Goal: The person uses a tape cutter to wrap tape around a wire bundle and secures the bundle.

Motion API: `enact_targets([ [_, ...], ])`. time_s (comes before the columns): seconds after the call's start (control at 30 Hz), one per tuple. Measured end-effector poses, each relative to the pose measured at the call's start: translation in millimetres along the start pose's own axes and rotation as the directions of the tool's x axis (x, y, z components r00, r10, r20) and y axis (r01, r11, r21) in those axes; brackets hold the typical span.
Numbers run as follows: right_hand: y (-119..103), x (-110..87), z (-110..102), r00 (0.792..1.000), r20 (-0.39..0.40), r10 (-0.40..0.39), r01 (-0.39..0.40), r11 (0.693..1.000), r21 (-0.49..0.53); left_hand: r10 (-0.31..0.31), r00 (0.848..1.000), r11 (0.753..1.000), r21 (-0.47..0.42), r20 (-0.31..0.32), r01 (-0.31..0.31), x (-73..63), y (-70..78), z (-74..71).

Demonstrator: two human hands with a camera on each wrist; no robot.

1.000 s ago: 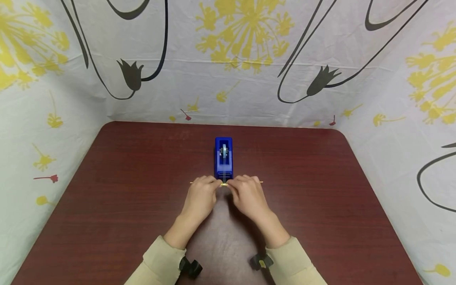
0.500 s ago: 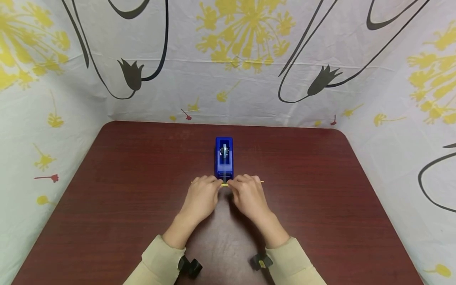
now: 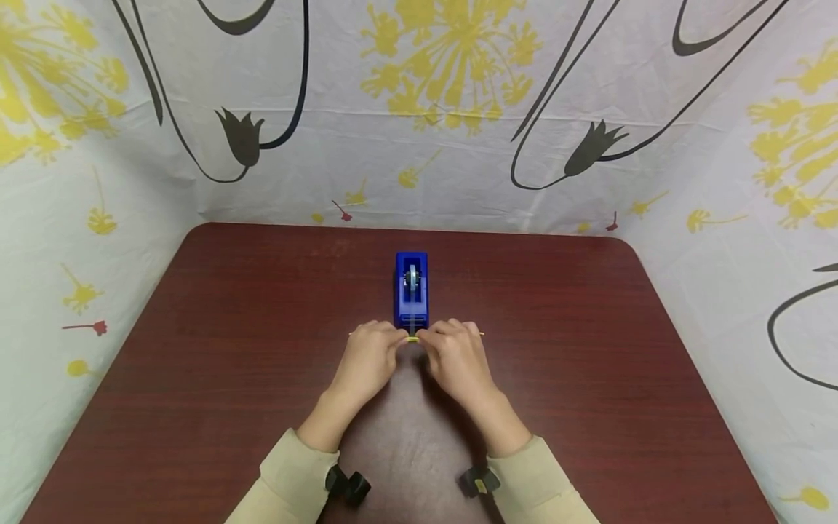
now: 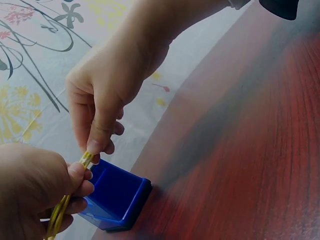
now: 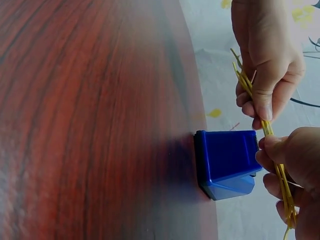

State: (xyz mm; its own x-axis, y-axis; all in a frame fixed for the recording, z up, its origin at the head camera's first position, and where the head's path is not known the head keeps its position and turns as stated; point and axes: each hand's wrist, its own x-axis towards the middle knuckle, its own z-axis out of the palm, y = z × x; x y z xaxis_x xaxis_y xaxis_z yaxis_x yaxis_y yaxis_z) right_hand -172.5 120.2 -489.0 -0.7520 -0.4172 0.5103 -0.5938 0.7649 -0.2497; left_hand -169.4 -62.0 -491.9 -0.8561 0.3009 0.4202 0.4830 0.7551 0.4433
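Both hands meet in front of a blue tape dispenser point(image 3: 401, 295), gripping a bundle of thin yellow strands point(image 5: 281, 185) held crosswise at its front end. My left hand point(image 3: 366, 360) pinches one side between thumb and fingers. On the other side, my right hand point(image 3: 457, 360) pinches it a short way off. Only a short yellow stretch shows between the thumbs in the head view, with thin ends poking out past each hand. Loose strand ends fan out beyond the left hand in the right wrist view. The serrated cutting edge point(image 5: 257, 142) lies close to the fingertips.
A roll of clear tape point(image 3: 412, 278) sits in the dispenser, which stands on the dark red wooden table point(image 3: 262, 306). Behind and beside the table hangs a white cloth point(image 3: 366, 160) with flower prints. Black wrist cameras point(image 3: 480, 481) are strapped at both sleeves.
Both hands stay almost in place at the dispenser, still pinching the yellow bundle. The left hand and forearm have shifted very slightly to the left.
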Motion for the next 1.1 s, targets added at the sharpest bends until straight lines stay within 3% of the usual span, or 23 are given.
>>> enact_targets([
  [0.57, -3.8, 2.7, -2.4, 0.994, 0.057, 0.092, -0.094, 0.995, 0.030, 0.069, 0.993, 0.997, 0.035, -0.095, -0.066, -1.6, -0.8, 6.8],
  [1.1, -2.4, 0.9, 2.4, 0.998, -0.013, 0.058, -0.057, 0.998, 0.013, 0.012, 0.998, 0.994, 0.111, 0.059, -0.018, -1.3, 1.0, 2.6],
])
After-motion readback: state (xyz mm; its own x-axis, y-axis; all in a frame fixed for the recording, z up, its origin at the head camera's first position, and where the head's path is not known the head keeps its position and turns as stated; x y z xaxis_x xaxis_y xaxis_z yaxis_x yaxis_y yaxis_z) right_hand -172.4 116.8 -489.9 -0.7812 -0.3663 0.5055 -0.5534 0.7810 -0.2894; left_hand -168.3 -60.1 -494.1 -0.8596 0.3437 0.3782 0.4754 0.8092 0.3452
